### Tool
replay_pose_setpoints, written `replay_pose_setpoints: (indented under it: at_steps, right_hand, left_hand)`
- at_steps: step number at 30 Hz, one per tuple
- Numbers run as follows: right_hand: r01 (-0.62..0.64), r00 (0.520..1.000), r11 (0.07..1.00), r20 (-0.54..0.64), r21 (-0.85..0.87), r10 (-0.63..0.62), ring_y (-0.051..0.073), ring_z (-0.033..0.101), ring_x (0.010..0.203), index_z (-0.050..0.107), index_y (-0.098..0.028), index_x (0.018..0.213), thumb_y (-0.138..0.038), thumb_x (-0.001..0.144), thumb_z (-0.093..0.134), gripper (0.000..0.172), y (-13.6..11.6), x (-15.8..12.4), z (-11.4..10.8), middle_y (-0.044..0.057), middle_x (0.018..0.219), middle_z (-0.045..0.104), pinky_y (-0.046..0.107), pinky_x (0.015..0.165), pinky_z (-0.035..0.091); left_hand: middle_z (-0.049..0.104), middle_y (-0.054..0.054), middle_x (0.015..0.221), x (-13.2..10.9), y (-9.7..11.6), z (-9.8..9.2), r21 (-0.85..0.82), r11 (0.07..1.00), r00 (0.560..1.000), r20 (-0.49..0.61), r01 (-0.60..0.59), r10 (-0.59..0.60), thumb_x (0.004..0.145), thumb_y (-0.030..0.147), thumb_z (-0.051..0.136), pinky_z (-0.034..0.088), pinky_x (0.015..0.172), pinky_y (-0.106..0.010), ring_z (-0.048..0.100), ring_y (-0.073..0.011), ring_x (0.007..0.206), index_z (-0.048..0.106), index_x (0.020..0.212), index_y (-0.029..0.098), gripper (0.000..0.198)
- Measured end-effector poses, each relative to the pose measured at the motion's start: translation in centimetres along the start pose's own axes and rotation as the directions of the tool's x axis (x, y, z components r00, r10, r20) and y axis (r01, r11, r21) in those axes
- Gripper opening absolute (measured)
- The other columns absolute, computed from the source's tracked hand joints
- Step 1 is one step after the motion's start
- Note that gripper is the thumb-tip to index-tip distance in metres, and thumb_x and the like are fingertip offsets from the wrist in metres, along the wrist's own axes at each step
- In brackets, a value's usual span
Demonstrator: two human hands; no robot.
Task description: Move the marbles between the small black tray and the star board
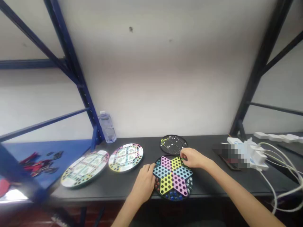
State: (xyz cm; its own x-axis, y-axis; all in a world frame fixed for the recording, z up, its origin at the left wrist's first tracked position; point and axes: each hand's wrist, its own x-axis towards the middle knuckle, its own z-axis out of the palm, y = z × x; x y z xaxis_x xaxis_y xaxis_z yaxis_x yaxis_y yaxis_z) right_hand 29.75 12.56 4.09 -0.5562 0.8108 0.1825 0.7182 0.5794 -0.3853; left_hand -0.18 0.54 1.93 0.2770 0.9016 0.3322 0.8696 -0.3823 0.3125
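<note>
A person's two bare hands reach forward over a round Chinese checkers board (165,184) lying flat on a dark surface (144,149). Its six-pointed star in pink, yellow and blue is pocked with holes, and small coloured marbles (171,196) sit around the black border. The left hand (143,179) lies against the board's left edge, with its fingers curled down. The right hand (193,157) rests at the upper right edge, its fingers bunched beside a yellow star point. Neither grip looks wide, but I cannot tell whether either holds the board or a marble. The board seems light and stiff, probably plastic, and its loose marbles could roll, so opposite sides of the rim, kept level, look like the safest hold. Being round, it has no long axis; one yellow point aims roughly away from the person. Just behind the board lies a black round board (172,144) with white and yellow marbles. To its left are two round printed boards (126,157) and, farther back, a plastic water bottle (107,127). To its right are a pixelated dark object (227,157) and white power strips (248,151) with cables.
</note>
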Motion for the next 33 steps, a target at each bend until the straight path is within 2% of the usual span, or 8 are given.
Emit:
replay_pose_setpoints:
  at_steps: [3,6,9,14,18,23,27,33]
  right_hand:
    - [-0.032,0.992,0.907,-0.1,0.421,0.081,0.015,0.052,0.064,0.061,-0.019,0.079,-0.025,0.07,0.064,0.011,0.9,0.1,0.9,0.001,0.07,0.06,0.027,0.062,0.041]
    - [-0.019,0.944,0.544,-0.164,0.839,0.286,0.015,0.05,0.058,0.057,-0.02,0.084,-0.038,0.074,0.059,0.021,2.0,0.3,2.0,0.002,0.069,0.057,0.029,0.056,0.042]
    - [0.006,0.893,0.277,-0.13,0.961,0.43,0.018,0.055,0.064,0.057,-0.02,0.083,-0.044,0.076,0.054,0.025,2.8,0.7,2.6,0.006,0.074,0.059,0.029,0.054,0.043]
    - [-0.139,0.894,0.136,0.065,0.981,0.444,0.012,0.042,0.05,0.055,-0.019,0.076,-0.049,0.081,0.055,0.03,3.2,1.3,2.9,0.002,0.063,0.051,0.022,0.042,0.028]
    - [-0.237,0.913,0.392,0.066,0.889,0.402,0.007,0.018,0.041,0.055,-0.02,0.073,-0.052,0.079,0.064,0.034,2.1,0.9,2.4,-0.009,0.049,0.031,0.021,0.04,0.015]
    - [-0.145,0.987,0.937,-0.022,0.317,0.161,0.01,0.044,0.052,0.073,-0.017,0.073,-0.037,0.074,0.07,0.019,0.0,-0.5,0.2,-0.002,0.055,0.055,0.023,0.051,0.032]
    - [-0.07,0.993,0.99,0.105,0.119,0.058,0.014,0.057,0.062,0.078,-0.019,0.079,-0.026,0.074,0.066,0.015,-1.0,-0.7,-0.3,0.003,0.07,0.07,0.024,0.059,0.038]
    - [-0.18,0.976,0.973,0.151,0.147,0.158,0.016,0.061,0.065,0.076,-0.016,0.081,-0.023,0.072,0.069,0.013,-0.1,0.1,0.8,0.005,0.074,0.072,0.023,0.057,0.039]
  left_hand:
    - [0.055,-0.011,0.122,0.0,0.0,0.0,-0.007,1.0,1.0,-0.004,-0.002,0.002,0.092,0.012,0.037,0.041,0.103,-0.042,0.051,-0.0244,0.114,0.048,0.135,0.019,0.046]
    - [0.056,-0.011,0.122,0.1,-0.1,0.1,-0.011,1.0,1.0,-0.005,-0.004,0.004,0.092,0.012,0.037,0.041,0.103,-0.042,0.052,-0.0243,0.114,0.048,0.135,0.019,0.045]
    - [0.056,-0.011,0.123,0.1,-0.2,0.2,-0.013,1.0,1.0,-0.011,-0.007,0.007,0.093,0.014,0.037,0.042,0.103,-0.042,0.052,-0.0242,0.114,0.048,0.135,0.019,0.044]
    - [0.056,-0.011,0.122,0.1,-0.3,0.4,-0.004,1.0,1.0,-0.016,-0.013,0.013,0.094,0.015,0.036,0.041,0.104,-0.041,0.052,-0.0238,0.115,0.049,0.135,0.019,0.043]
    - [0.056,-0.011,0.122,0.1,-0.3,0.5,-0.005,1.0,1.0,-0.015,-0.012,0.012,0.094,0.015,0.036,0.041,0.104,-0.041,0.052,-0.0238,0.114,0.049,0.134,0.019,0.042]
    - [0.056,-0.011,0.121,0.1,-0.3,0.5,-0.009,1.0,1.0,-0.015,-0.016,0.016,0.094,0.016,0.036,0.041,0.104,-0.042,0.052,-0.0248,0.115,0.049,0.135,0.019,0.043]
    - [0.057,-0.012,0.122,0.1,-0.4,0.4,-0.02,0.999,1.0,-0.015,-0.024,0.024,0.094,0.016,0.036,0.042,0.104,-0.043,0.053,-0.0252,0.115,0.05,0.134,0.019,0.042]
    - [0.056,-0.012,0.122,0.1,-0.4,0.3,-0.008,1.0,1.0,-0.013,-0.011,0.01,0.094,0.016,0.035,0.042,0.103,-0.042,0.053,-0.0245,0.115,0.05,0.134,0.018,0.042]
